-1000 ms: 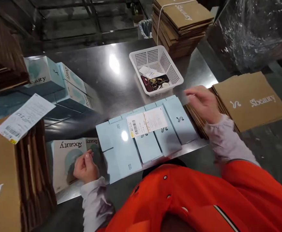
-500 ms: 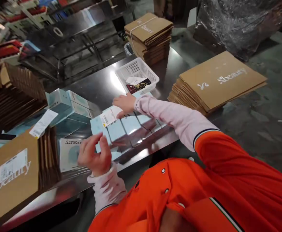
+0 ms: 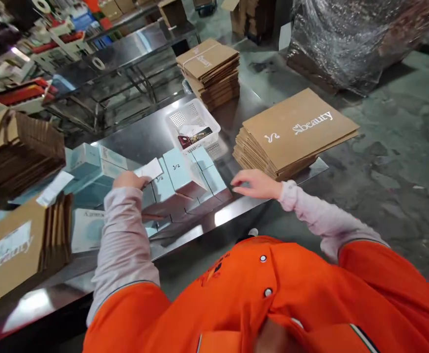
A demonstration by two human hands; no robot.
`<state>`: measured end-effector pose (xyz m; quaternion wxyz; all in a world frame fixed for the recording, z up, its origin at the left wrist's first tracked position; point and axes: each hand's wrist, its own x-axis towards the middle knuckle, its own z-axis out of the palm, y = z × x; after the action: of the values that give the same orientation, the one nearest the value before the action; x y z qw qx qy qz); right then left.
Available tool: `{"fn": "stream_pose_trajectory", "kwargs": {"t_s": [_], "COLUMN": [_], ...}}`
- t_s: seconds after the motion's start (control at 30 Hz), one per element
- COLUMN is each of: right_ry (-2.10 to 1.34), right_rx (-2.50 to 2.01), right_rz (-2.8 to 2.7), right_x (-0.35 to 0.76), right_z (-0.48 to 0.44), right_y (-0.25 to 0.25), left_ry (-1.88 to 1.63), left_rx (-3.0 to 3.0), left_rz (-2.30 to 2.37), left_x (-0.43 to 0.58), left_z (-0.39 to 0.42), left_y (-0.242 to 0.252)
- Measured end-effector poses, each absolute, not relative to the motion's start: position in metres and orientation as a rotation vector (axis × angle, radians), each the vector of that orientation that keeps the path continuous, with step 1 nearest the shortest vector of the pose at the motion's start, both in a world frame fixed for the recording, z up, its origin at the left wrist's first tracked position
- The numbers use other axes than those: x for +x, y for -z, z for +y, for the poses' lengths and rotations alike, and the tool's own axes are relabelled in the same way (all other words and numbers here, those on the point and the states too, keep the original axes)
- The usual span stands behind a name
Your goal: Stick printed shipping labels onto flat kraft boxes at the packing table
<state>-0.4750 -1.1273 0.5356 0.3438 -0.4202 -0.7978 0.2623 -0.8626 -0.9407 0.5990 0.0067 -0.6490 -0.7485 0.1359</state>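
Note:
Light-blue cartons [image 3: 177, 169] stand in a block near the front edge of the metal table, one sitting higher than its neighbours. A white printed label [image 3: 151, 169] lies over the cartons at the block's left end. My left hand [image 3: 129, 180] is curled at that end, thumb and finger closed on the label's near edge; its other fingers are mostly hidden. Right of the block, my right hand [image 3: 256, 184] hovers with thumb and fingers apart, holding nothing. It is between the cartons and a stack of flat brown cardboard boxes [image 3: 298, 132].
A white plastic basket [image 3: 214, 128] with small items stands behind the cartons. Beyond it is a strapped cardboard stack [image 3: 209, 63]. More blue cartons [image 3: 85, 159] and folded brown boxes [image 3: 12, 250] crowd the left. A film-wrapped load [image 3: 346, 44] is on the floor.
My right hand has left the carton tops and moved right, opening. The left hand has reached forward to the label. One carton now sits raised in the block. The view has shifted.

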Motion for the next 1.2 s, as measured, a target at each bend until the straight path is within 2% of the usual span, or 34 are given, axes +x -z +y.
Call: {"fn": "stream_pose_trajectory", "kwargs": {"t_s": [0.1, 0.17, 0.27, 0.37, 0.43, 0.53, 0.6, 0.67, 0.7, 0.77, 0.83, 0.9, 1.03, 1.2], "right_ry": [-1.054, -1.303, -1.586, -1.733, -1.858, -2.132, -2.231, -2.265, -2.268, -2.259, -2.204, -2.164, -2.072, -1.988], "right_rx": [-1.341, -1.441, -1.425, -1.231, -1.058, -0.884, -0.921, -1.024, -1.071, -1.119, -1.129, -1.129, -1.128, -1.124], "right_rz": [-1.824, -1.610, -1.208, -0.887, -0.744, -0.632, -0.621, -0.637, -0.638, -0.621, -0.600, -0.591, -0.536, -0.445], "right_x": [-0.425, -0.399, -0.370, -0.341, -0.317, -0.277, -0.250, -0.224, -0.213, -0.195, -0.185, -0.180, -0.180, -0.179], "right_z": [-1.184, -1.216, -1.245, -1.251, -1.250, -1.257, -1.272, -1.290, -1.298, -1.310, -1.315, -1.314, -1.309, -1.298], "right_y": [-0.501, -0.486, -0.477, -0.476, -0.476, -0.475, -0.474, -0.473, -0.472, -0.470, -0.467, -0.462, -0.450, -0.443], "left_ry": [-0.599, -0.542, -0.362, -0.057, 0.048, -0.155, -0.242, -0.053, 0.140, 0.532, 0.667, 0.703, 0.401, 0.493], "left_rx": [-1.949, -1.911, -1.858, -2.022, -2.293, -2.863, -3.248, -3.401, -3.300, -2.656, -1.915, -1.386, -1.421, -1.769], "left_rz": [-2.367, -2.411, -2.393, -2.206, -2.025, -1.714, -1.419, -1.277, -1.416, -1.941, -2.335, -2.488, -2.579, -2.318], "left_x": [-0.854, -0.842, -0.805, -0.729, -0.656, -0.533, -0.467, -0.438, -0.440, -0.476, -0.535, -0.591, -0.629, -0.590], "left_z": [-0.935, -0.937, -0.966, -1.036, -1.099, -1.185, -1.214, -1.210, -1.195, -1.148, -1.094, -1.051, -1.030, -1.067], "left_y": [-0.605, -0.618, -0.647, -0.658, -0.642, -0.592, -0.559, -0.543, -0.542, -0.550, -0.563, -0.568, -0.549, -0.516]}}
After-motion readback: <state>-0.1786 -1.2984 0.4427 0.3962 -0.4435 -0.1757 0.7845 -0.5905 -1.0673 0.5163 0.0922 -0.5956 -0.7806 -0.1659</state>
